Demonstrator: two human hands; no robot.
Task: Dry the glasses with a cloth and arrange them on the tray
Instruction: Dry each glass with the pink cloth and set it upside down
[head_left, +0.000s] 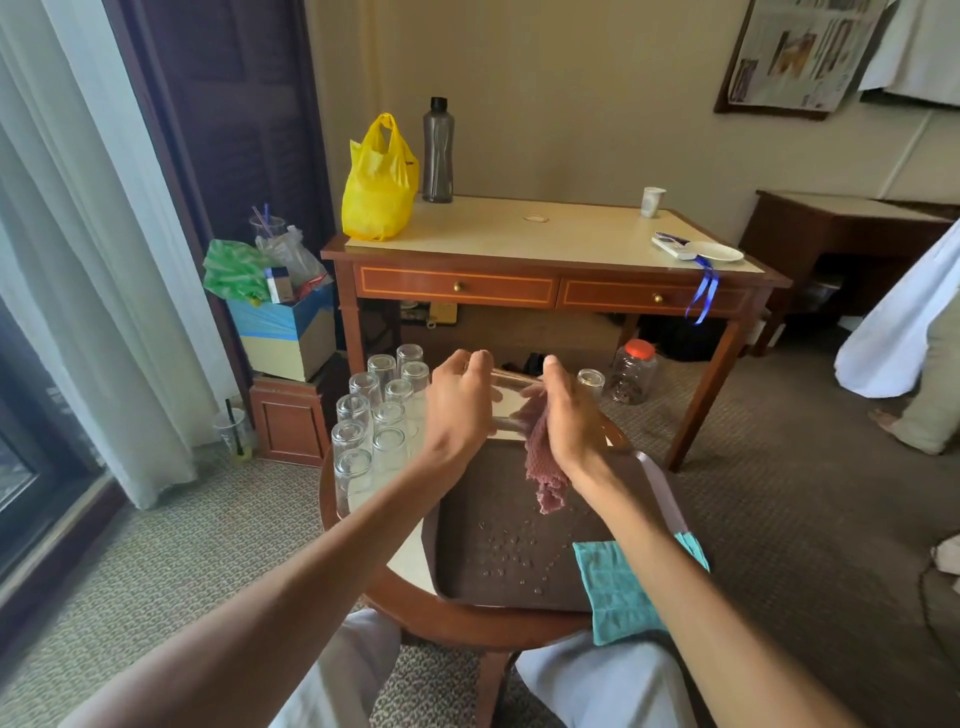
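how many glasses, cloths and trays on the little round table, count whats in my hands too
glasses: 12 (10 upside down at left, 1 upside down at right, 1 gripped by the left hand; more may hide behind it)
cloths: 2 (pink cloth in the right hand, teal cloth)
tray: 1
total: 15
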